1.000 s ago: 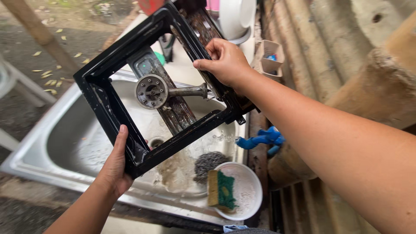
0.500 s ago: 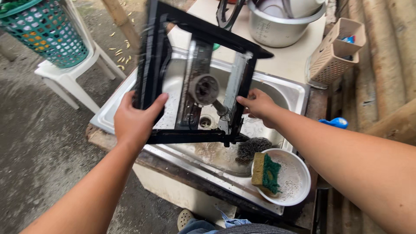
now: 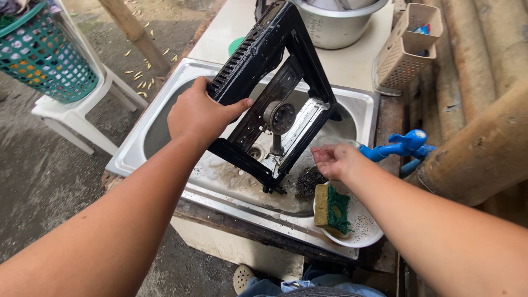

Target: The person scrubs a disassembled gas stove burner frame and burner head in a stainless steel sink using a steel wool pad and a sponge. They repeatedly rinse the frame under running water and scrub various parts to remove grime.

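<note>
The left hand clamps its fingers over the edge of a black metal stove frame, tilted on end above the soapy steel sink; the right hand hovers with fingers loosely spread, empty, above a dark wire scourer; just beside lies a white dish bearing a green-and-yellow sponge; a blue plastic tap juts near the wrist.

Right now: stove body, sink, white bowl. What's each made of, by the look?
Stove body: likely sheet metal in glossy black enamel or paint; thin folded edges, punched vent slots, wet sheen.
Sink: stainless steel, brushed; grey reflective basin with pressed rim.
White bowl: plastic or melamine, hard to tell; thin matte rim, speckled with grime.
</note>
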